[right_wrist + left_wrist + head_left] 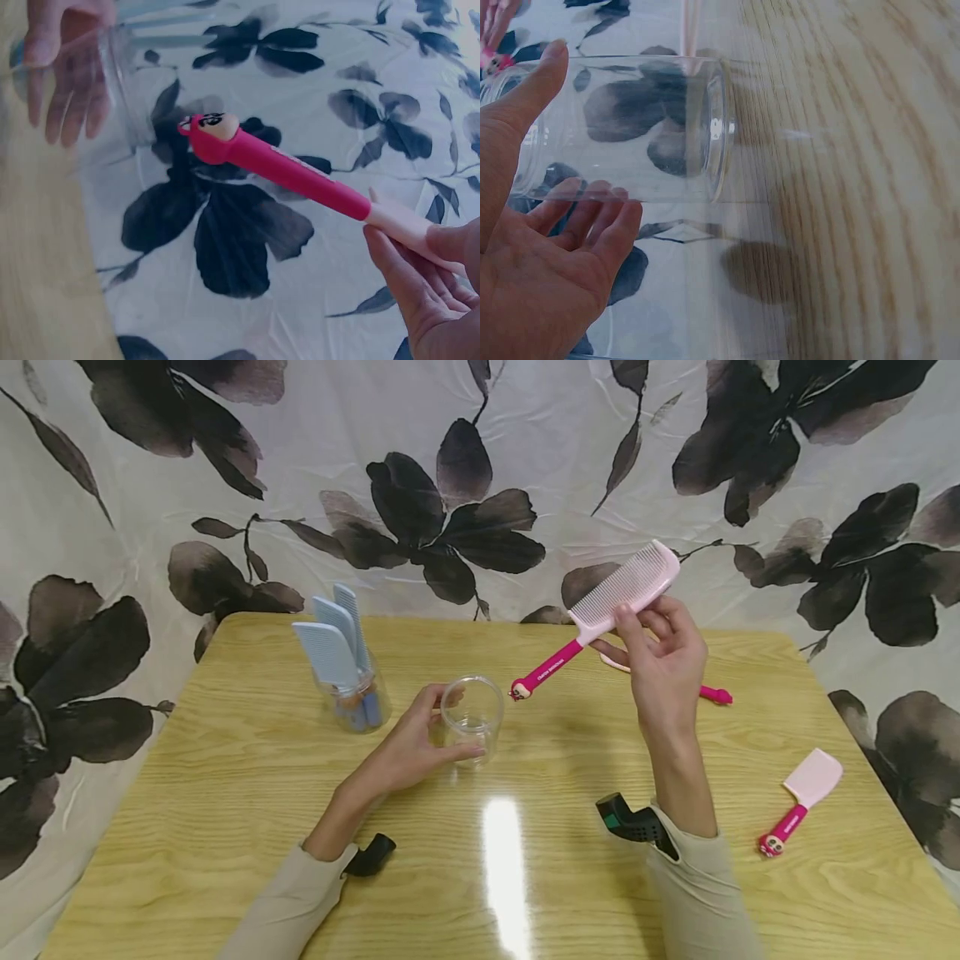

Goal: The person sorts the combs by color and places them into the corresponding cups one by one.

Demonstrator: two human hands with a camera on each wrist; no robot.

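Lying at near right on the counter [420, 893]: a short pink comb [799, 800]. Standing at centre, clasped between thumb and fingers of the left grip [422, 737]: a clear jar [472, 717]. Pinched in the right grip [666, 652], raised right of the clear jar: a long pink comb [594, 628], magenta handle directed toward the clear jar, apart from it. Lying beyond, partly hidden: a third comb [716, 695]. Standing at far left: a second jar [381, 695] with blue combs [333, 652].

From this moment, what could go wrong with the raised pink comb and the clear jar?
The pink comb might swivel or slip, since the right hand holds it by its toothed end. Its handle end points toward the clear jar and might knock it. The jar might tip if the left hand, which holds its side, loosens.
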